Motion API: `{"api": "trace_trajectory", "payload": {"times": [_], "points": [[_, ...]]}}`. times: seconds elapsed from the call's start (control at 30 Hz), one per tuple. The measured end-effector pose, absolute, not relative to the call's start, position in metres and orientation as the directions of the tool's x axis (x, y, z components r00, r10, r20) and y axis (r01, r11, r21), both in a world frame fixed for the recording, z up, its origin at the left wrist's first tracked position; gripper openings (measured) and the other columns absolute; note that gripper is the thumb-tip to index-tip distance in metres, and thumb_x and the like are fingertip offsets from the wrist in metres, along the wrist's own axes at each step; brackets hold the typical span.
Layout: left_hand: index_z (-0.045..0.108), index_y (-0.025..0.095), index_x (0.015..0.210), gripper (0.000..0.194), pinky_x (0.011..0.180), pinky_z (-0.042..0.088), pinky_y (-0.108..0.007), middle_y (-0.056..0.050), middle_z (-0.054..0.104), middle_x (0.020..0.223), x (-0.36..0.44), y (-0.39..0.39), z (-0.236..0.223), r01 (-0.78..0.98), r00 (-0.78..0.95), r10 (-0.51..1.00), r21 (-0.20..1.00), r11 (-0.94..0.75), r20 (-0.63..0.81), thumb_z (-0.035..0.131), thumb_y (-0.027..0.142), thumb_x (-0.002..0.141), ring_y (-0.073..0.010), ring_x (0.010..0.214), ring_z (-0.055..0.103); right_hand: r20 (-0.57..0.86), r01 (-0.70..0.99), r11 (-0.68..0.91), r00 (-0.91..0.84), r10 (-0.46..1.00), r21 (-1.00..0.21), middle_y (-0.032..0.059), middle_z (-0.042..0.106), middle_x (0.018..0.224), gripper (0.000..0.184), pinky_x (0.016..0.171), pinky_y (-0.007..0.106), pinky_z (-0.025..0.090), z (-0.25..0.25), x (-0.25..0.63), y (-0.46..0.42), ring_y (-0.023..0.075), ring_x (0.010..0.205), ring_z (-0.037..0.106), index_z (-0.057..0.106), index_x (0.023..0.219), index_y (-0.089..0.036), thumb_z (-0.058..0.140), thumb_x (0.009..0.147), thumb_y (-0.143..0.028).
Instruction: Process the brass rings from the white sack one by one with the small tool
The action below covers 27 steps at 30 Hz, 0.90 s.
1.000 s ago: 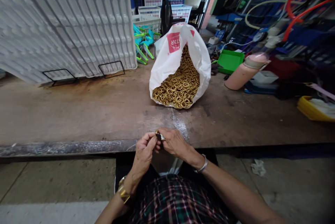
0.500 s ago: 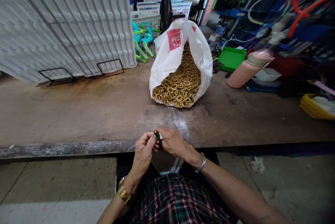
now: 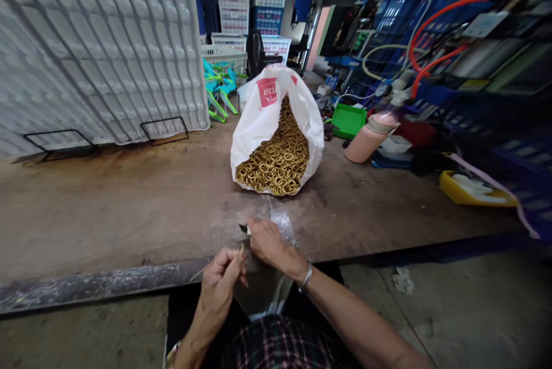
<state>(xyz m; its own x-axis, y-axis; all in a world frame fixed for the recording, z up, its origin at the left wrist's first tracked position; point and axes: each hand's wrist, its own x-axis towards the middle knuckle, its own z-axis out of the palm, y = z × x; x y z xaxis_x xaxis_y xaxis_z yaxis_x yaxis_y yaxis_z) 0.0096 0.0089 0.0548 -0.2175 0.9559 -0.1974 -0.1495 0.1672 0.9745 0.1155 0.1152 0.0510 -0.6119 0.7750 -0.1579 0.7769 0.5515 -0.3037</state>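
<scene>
Head view: pinching gold ring by table's near edge in left hand, clutching black-tipped tool in right hand. Probably a light, stiff, slippery ring, best held by its rim

The rings look like gold-coloured metal, smooth and glossy, inside a bag of thin, crinkled white plastic with a soft sheen. The workbench has a matt, scuffed wood-like top and a shiny, wrinkled, film-like front edge. Ribbed panels of pale plastic catch soft highlights. The bottle is smooth and satiny, the green tray smooth plastic, the bracelet polished silvery metal, the checked shirt matt cloth, and the small tool too small to judge.
</scene>
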Motion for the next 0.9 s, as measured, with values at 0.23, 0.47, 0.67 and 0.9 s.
{"api": "trace_trajectory", "payload": {"times": [0.23, 0.47, 0.67, 0.9], "points": [[0.059, 0.013, 0.071, 0.026, 0.052, 0.043, -0.023, -0.005, 0.060, 0.072, 0.016, 0.009, 0.051, -0.607, -0.117, 0.928, 0.765, 0.215, -0.354, 0.062, 0.038, 0.074, -0.0119, 0.060, 0.053, 0.089, 0.890, 0.407, -0.397, 0.913, -0.206, 0.0082, 0.062, 0.096, 0.028, 0.071, 0.025, 0.038, 0.058, 0.130, 0.168, 0.0175, 0.085, 0.059, 0.049, 0.105, -0.018, 0.037, 0.080, -0.011], [0.057, 0.016, 0.074, 0.020, 0.041, 0.038, -0.023, -0.001, 0.058, 0.064, 0.009, 0.019, 0.047, -0.765, -0.093, 0.899, 0.609, 0.211, -0.428, 0.068, 0.032, 0.067, -0.0113, 0.049, 0.050, 0.026, 0.958, 0.288, -0.288, 0.957, -0.003, 0.0135, 0.064, 0.086, 0.031, 0.067, 0.030, 0.043, 0.070, 0.123, 0.199, 0.0235, 0.081, 0.063, 0.043, 0.114, -0.015, 0.037, 0.084, -0.013], [0.055, 0.014, 0.064, 0.025, 0.042, 0.035, -0.020, 0.000, 0.055, 0.061, 0.004, 0.020, 0.045, -0.851, 0.009, 0.867, 0.451, 0.268, -0.499, 0.071, 0.033, 0.062, -0.0081, 0.048, 0.046, 0.033, 0.966, 0.257, -0.257, 0.966, 0.011, 0.0150, 0.065, 0.084, 0.025, 0.068, 0.029, 0.043, 0.065, 0.123, 0.208, 0.0226, 0.081, 0.064, 0.048, 0.104, -0.014, 0.038, 0.082, -0.009], [0.051, 0.014, 0.062, 0.025, 0.043, 0.038, -0.018, -0.001, 0.058, 0.065, 0.001, 0.027, 0.047, -0.875, -0.047, 0.818, 0.418, 0.243, -0.574, 0.074, 0.024, 0.060, -0.0090, 0.054, 0.053, 0.144, 0.914, 0.329, -0.301, 0.943, -0.239, 0.0084, 0.065, 0.088, 0.023, 0.069, 0.025, 0.039, 0.056, 0.139, 0.205, 0.0177, 0.079, 0.060, 0.057, 0.097, -0.018, 0.042, 0.080, -0.015]]}}
